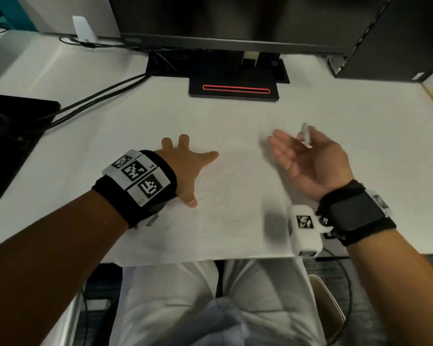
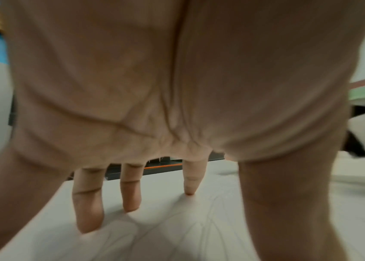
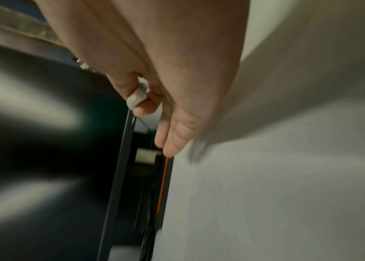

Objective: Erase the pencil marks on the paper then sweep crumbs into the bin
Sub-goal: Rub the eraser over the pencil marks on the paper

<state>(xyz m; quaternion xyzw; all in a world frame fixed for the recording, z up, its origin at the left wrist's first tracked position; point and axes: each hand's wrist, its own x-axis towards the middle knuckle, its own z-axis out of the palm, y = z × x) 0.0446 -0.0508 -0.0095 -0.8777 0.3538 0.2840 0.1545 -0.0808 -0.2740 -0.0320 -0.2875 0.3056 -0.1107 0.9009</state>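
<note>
Paper (image 1: 235, 196): lies flat on the white desk (image 1: 110, 108) at its near edge; its borders are hard to make out against the desk. Pencil marks (image 1: 218, 196): faint looping lines, barely legible, near the left thumb. Crumbs and bin: cannot be made out.

Eraser (image 1: 306, 134): small, white, partly hidden by the fingers; motion blur obscures detail. Right hand (image 1: 310, 161): raised off the paper, palm turned left, thumb and forefinger pinching the eraser, other fingers extended. Left hand (image 1: 185, 168): fingers spread and straight, pressing on the paper, grasping nothing.

Monitor base (image 1: 233, 89): beyond the paper, red-outlined slot.
</note>
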